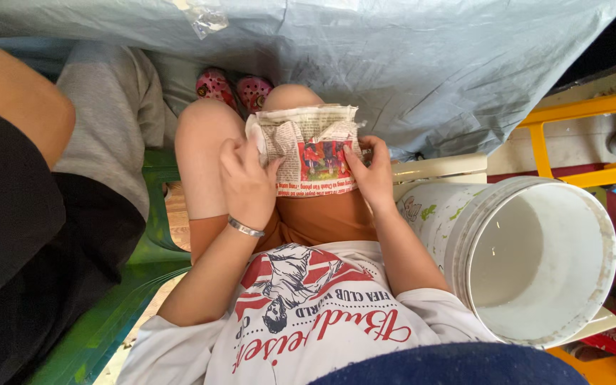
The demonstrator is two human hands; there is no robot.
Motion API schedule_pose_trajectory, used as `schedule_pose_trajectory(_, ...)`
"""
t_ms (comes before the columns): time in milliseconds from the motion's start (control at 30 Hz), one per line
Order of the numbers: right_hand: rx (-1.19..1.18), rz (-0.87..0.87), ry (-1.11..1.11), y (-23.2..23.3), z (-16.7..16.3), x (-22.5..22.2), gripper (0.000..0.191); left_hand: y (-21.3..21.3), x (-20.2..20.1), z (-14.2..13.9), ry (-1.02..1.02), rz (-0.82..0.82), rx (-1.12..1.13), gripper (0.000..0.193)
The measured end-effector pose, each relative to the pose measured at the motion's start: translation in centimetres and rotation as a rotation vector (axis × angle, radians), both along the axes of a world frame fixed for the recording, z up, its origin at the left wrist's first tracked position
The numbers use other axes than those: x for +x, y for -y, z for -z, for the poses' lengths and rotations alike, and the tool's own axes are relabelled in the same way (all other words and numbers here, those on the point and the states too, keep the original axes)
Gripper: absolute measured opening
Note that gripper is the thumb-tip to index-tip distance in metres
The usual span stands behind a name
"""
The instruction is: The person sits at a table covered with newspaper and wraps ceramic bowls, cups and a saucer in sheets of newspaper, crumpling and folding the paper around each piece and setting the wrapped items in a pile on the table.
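1. A newspaper bundle (311, 150) rests on the person's knees in the upper middle of the frame, its crumpled folded top toward the pink shoes (233, 87) and its printed face up.
2. The left hand (247, 187), with a silver bracelet (245, 228) at the wrist, lies over the bundle's left side. Its fingers (237, 153) are curled and held together, pressing the paper flat against the knee, and the thumb reaches in toward the printed picture.
3. The right hand (372, 175) holds the right edge. Its fingers (354, 160) pinch the paper, thumb on the top face and the others tucked beneath, where they cannot be seen.
4. Judging from this grip, the fold goes best if both hands keep even pressure, the left pinning the paper while the right draws the edge snug, so the thin sheet neither tears nor springs open.
5. The bundle sits between the two hands, touching both, with its lower edge just above the orange shorts (315, 221).
6. A white bucket (593, 214) stands at the right of the frame, near the right forearm but apart from the bundle. A grey plastic sheet (429, 78) spans the top, and another person's arm (8, 93) shows at the upper left.
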State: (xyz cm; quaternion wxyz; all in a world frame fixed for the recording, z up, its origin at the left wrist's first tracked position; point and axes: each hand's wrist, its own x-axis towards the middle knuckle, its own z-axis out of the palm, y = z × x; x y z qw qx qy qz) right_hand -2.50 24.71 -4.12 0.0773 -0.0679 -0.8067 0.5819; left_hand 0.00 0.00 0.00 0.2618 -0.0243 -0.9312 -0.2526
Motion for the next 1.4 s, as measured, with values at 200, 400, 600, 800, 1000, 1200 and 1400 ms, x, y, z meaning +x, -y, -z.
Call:
schedule_pose_trajectory(200, -0.545, 0.008, 0.262, -2.6, -0.5, -0.3, 0.026, -3.2, 1.4, -2.2, -0.099, 0.364, -0.326, 0.051)
schedule_pose_trajectory(400, -0.806, -0.036, 0.159, -4.0, -3.2, 4.5, 0.029, -6.5, 2.1, -4.1, -0.046, 0.448, -0.183, 0.062)
schedule_pose_trajectory(600, -0.372, -0.547, 0.061, -6.7, -5.6, 6.1, 0.057, -3.9, 1.1, -4.3, -0.174, 0.598, -0.123, 0.046)
schedule_pose_trajectory(800, 0.354, -0.282, -0.477, -4.6, -5.7, 5.2, 0.050, -1.4, -0.1, -4.2, -0.084, 0.787, -0.196, 0.052)
schedule_pose_trajectory(1000, 0.863, -0.438, -0.490, -5.3, -5.7, 5.0, 0.036, -0.2, -1.5, -3.8, -0.057, 0.895, 0.016, 0.037)
schedule_pose_trajectory(1200, 0.303, -0.214, -0.149, -3.5, -5.0, 3.9, 0.023, -1.5, -0.4, -2.6, 0.270, 0.545, 0.459, 0.014)
schedule_pose_trajectory(1400, 0.108, -0.166, 0.185, -2.0, -4.9, 3.2, 0.023, -3.0, 0.2, -1.1, 0.233, 0.140, 0.624, 0.026)
